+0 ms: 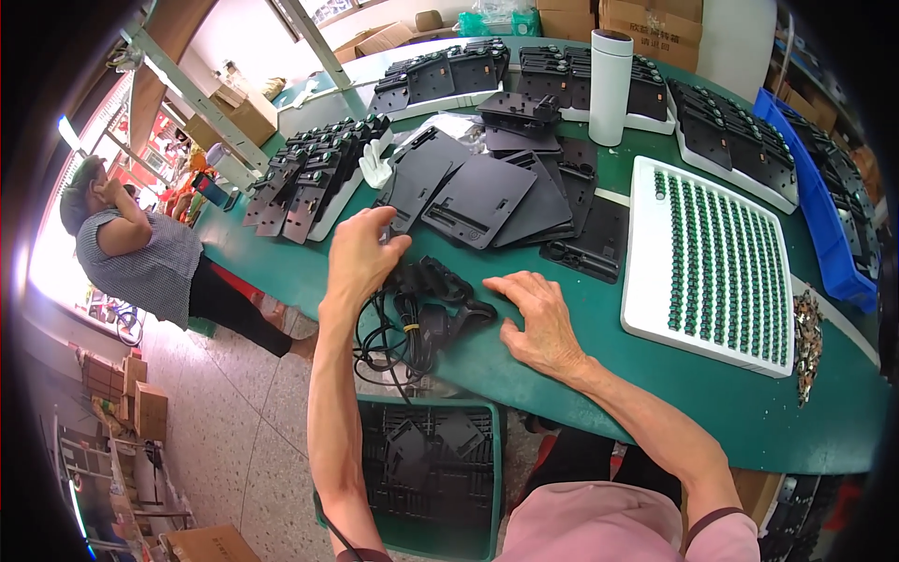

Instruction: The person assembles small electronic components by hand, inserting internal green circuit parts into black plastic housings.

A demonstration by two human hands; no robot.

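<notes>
My left hand [363,251] is above the table's front edge, fingers bent and thumb apart from the index finger; I make out nothing held between them. The corner of a flat black plate [412,187] shows just beyond it. My right hand [541,323] rests low over the green tabletop, palm down, fingers stretched and thumb apart, holding nothing. Between the hands lies a black device with curved arms [449,304]. Beside it, a coiled black cable [398,342] hangs over the edge. Farther back, loose black plates [482,199] overlap in a pile.
A white foam tray [646,234] with rows of small green parts stands at right, next to scattered metal pieces [807,342]. Behind are a white bottle [611,89], trays of black plates [323,169] and a blue bin [833,239]. Below sits a green crate [499,468]. Another person [140,244] stands left.
</notes>
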